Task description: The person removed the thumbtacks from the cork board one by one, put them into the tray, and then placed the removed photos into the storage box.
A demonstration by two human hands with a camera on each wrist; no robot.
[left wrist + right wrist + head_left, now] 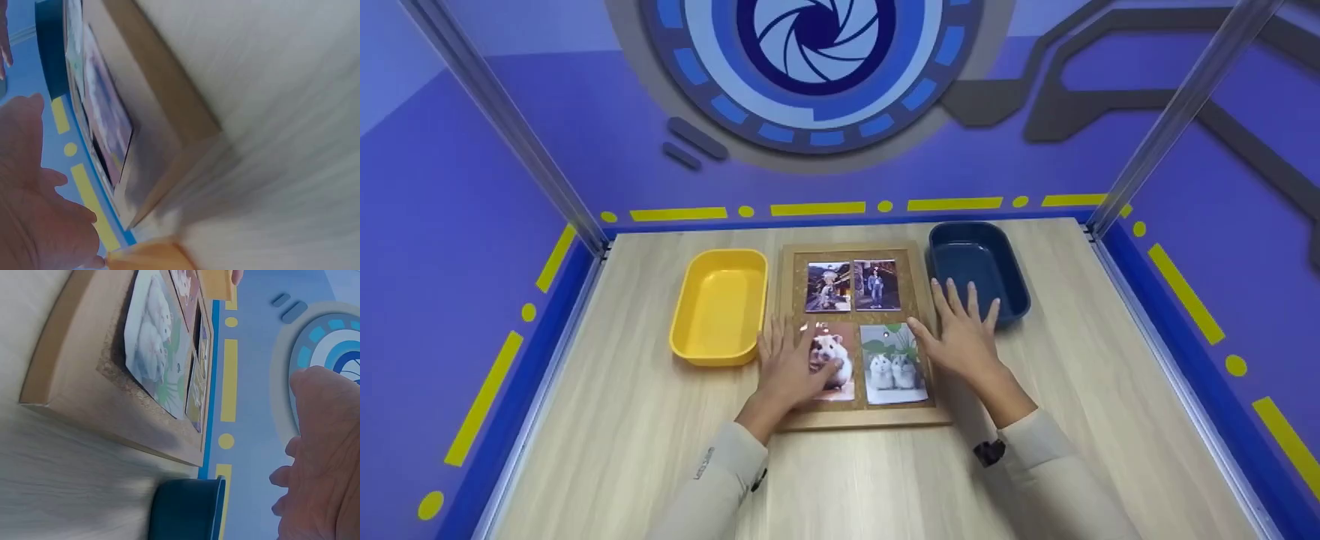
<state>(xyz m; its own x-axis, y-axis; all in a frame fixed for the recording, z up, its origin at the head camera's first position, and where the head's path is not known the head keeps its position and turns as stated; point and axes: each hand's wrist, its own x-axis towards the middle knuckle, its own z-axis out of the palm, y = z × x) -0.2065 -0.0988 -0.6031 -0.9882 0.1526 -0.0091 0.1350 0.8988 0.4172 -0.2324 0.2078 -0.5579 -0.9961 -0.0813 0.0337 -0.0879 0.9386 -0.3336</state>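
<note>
A wood-framed corkboard (870, 418) lies on the table with photos on it. Two photos of people, one on the left (829, 289) and one on the right (877, 286), are in the upper row. Below them are a hamster photo (844, 379) and a photo of two hamsters (894, 379). My left hand (791, 371), fingers spread, is over the board's left edge and partly covers the hamster photo. My right hand (966, 345) is over the right edge, its thumb near the two-hamster photo. Both wrist views show the left palm (39, 208) and right palm (326, 455) holding nothing.
A yellow tray (724, 307) stands left of the board, close to my left fingers. To the board's right is a dark blue tray (973, 262), partly behind my right fingers. Blue panels with metal corner posts enclose the wooden table (1110, 375) at the back and sides.
</note>
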